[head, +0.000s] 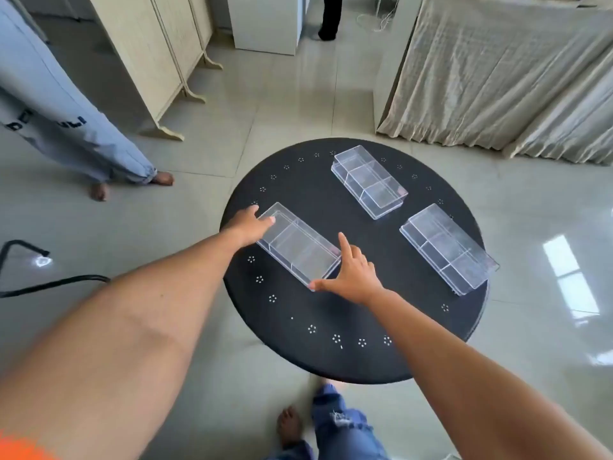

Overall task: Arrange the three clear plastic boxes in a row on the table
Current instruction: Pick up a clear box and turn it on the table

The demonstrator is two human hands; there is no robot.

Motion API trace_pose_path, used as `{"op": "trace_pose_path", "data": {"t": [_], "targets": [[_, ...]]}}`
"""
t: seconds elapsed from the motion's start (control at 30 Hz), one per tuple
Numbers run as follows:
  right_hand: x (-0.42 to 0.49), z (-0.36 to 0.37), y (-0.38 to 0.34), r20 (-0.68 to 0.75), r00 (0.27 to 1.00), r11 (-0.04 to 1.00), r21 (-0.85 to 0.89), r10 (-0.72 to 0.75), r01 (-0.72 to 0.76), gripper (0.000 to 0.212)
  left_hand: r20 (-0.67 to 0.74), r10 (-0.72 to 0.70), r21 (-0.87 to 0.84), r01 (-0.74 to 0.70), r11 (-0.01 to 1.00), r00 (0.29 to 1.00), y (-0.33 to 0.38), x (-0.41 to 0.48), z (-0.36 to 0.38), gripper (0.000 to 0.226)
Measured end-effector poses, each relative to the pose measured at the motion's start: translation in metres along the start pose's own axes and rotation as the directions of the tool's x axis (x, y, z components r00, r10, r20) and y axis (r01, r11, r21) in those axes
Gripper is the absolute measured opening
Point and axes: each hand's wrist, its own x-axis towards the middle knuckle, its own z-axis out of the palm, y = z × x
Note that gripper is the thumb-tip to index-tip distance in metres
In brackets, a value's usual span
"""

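Three clear plastic boxes lie on the round black table (298, 343), all angled alike. Left box (298, 249) sits near the table's left edge, held between both hands. Left hand (247, 224) presses its far-left end, fingers on the top rim. Right hand (351, 277) is spread wide against the near-right end, thumb at the corner. Middle box (370, 180) lies toward the far side; right box (447, 249) near the right edge. None touch.

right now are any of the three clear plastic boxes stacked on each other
No, all three clear plastic boxes lie apart, each flat on the round black table.
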Motion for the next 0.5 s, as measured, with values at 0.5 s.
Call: {"op": "trace_pose_path", "data": {"t": [0.5], "targets": [[0.015, 0.043, 0.005, -0.098, 0.995, 0.969, 0.246, 0.020, 0.005, 0.120, 0.055, -0.052, -0.372, 0.069, 0.926, 0.997, -0.030, -0.003, 0.020, 0.070]]}}
